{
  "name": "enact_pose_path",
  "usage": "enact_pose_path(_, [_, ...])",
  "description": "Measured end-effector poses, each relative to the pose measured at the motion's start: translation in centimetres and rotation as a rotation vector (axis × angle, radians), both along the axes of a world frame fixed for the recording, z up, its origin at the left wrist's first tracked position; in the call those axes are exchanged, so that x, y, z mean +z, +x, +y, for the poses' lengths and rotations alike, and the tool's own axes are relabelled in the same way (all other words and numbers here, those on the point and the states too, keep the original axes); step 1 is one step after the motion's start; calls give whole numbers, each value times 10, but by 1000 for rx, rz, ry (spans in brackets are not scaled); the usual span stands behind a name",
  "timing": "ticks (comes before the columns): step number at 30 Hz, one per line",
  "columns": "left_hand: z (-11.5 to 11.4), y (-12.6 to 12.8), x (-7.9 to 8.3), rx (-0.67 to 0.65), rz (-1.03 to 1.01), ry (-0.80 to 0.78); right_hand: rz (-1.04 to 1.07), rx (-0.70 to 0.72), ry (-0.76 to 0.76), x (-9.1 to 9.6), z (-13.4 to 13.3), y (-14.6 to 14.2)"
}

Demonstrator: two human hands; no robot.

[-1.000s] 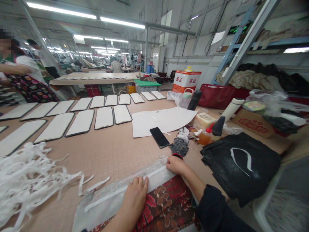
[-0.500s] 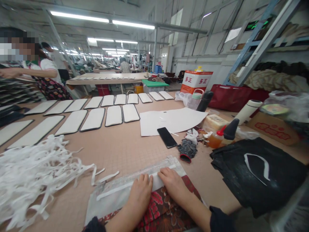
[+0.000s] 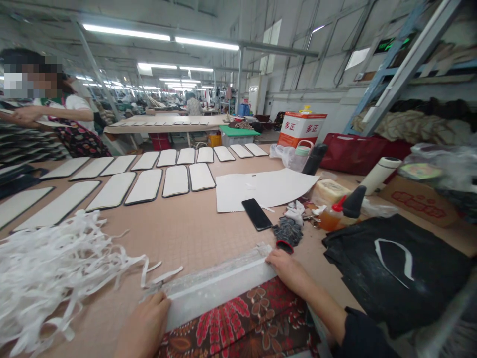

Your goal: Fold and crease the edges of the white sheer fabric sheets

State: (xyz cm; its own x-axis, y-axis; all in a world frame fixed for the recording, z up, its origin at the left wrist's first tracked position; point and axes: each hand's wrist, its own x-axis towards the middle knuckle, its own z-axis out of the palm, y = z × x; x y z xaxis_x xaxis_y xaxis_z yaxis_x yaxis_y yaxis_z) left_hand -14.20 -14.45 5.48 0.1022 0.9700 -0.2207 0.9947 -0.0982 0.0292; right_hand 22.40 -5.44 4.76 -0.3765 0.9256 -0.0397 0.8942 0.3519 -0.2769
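A long pale panel [image 3: 219, 291] with a white strip along its far edge lies at the table's near edge, over red flowered cloth [image 3: 242, 328]. My left hand [image 3: 145, 325] presses on the panel's left end with fingers curled down. At the right end my right hand [image 3: 288, 268] rests flat, fingers together on the strip's tip. A grey knitted glove [image 3: 288, 231] lies just beyond my right hand.
A heap of white strips [image 3: 52, 268] fills the near left. Rows of white padded panels [image 3: 149, 184] cover the far table. A black phone [image 3: 256, 214], white sheet [image 3: 261, 189], glue bottles [image 3: 333, 214] and black cloth [image 3: 395, 263] lie right. A person [image 3: 55, 114] stands far left.
My hands, side by side at the panel's middle half a second ago, have slid apart along the strip: the left to the left end, the right to the right end.
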Motion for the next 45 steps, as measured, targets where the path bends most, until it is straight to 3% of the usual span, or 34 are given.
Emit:
enact_pose_path(4, [39,46,31,-141,-68,-25,-10,-96,-9,-6,14,10])
enact_pose_path(6, [58,82,37,-241,-161,-43,-19,-114,-21,-10,18,13])
enact_pose_path(11, [92,168,23,-358,-321,43,2,-107,-30,-8,13,16])
enact_pose_path(15, [102,201,7,-311,-385,142,181,-103,-1,0,5,22])
enact_pose_path(21, [110,218,-2,-152,-521,68,669,-137,-157,-6,17,21])
enact_pose_path(24, [113,224,-7,-82,-562,27,769,-183,-161,-16,29,17])
enact_pose_path(28, [113,228,-16,-101,-539,121,727,-211,-93,-29,36,15])
enact_pose_path(32, [108,227,-21,-219,-436,259,618,-208,45,-36,33,14])
enact_pose_path(35, [103,228,-23,-369,-321,341,435,-172,163,-32,30,14])
enact_pose_path(38, [101,228,-24,-450,-227,358,233,-104,184,-23,28,14])
enact_pose_path(45, [106,225,-28,-278,-422,294,302,-153,143,-26,38,12])
